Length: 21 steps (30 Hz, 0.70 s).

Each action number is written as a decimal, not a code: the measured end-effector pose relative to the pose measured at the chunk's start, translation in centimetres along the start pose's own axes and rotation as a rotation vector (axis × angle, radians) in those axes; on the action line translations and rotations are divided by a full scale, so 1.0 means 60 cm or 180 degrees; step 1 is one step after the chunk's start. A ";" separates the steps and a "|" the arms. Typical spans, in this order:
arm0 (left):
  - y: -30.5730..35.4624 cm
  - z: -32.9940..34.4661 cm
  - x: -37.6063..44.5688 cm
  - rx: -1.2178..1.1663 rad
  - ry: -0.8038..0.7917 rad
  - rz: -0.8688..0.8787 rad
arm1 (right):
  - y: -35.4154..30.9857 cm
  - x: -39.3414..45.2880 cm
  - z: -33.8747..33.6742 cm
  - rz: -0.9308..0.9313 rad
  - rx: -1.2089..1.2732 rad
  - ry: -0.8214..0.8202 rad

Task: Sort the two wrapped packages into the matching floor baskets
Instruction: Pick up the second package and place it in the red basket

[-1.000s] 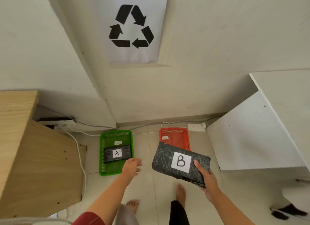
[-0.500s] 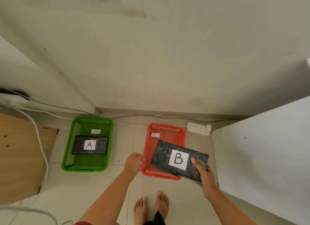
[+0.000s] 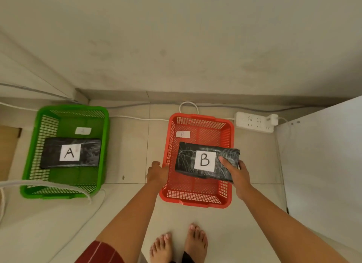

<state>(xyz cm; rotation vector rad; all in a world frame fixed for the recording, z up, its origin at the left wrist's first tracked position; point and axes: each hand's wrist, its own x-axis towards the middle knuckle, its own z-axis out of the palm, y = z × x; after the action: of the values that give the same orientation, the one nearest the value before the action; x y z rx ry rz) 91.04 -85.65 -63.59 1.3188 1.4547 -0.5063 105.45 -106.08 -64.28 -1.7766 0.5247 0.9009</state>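
A black wrapped package marked A (image 3: 70, 153) lies flat inside the green basket (image 3: 31, 151) on the floor at left. My right hand (image 3: 237, 174) grips the right end of the black package marked B (image 3: 203, 160) and holds it low over the red basket (image 3: 197, 198), which carries a small B tag. My left hand (image 3: 156, 174) rests at the red basket's left rim with curled fingers; whether it grips the rim I cannot tell.
A white power strip (image 3: 254, 122) with a plug and cables lies against the wall behind the red basket. A white panel (image 3: 323, 154) stands at right. A white cord (image 3: 49, 184) crosses the green basket's front. My bare feet (image 3: 178, 243) stand below.
The view has tilted down and come closer to the floor. My right hand has lowered package B over the red basket. My left hand has moved from the green basket to the red basket's left rim.
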 end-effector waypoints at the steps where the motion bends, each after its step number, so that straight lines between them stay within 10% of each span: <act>1: -0.006 0.007 0.013 0.0031 -0.0025 -0.0034 | 0.006 0.017 0.006 -0.0035 -0.0017 -0.0022; 14: -0.066 0.051 0.073 0.0990 0.0139 0.0383 | 0.011 0.135 0.064 -0.0018 -0.0651 -0.0595; 21: -0.067 0.066 0.071 0.1108 0.0209 0.0440 | 0.019 0.136 0.083 -0.0697 -0.1487 0.0157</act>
<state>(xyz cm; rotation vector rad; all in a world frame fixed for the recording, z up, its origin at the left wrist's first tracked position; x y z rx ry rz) 89.79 -88.28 -70.01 1.7118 1.3565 -0.6502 108.09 -101.42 -72.30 -2.2313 0.1466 0.8731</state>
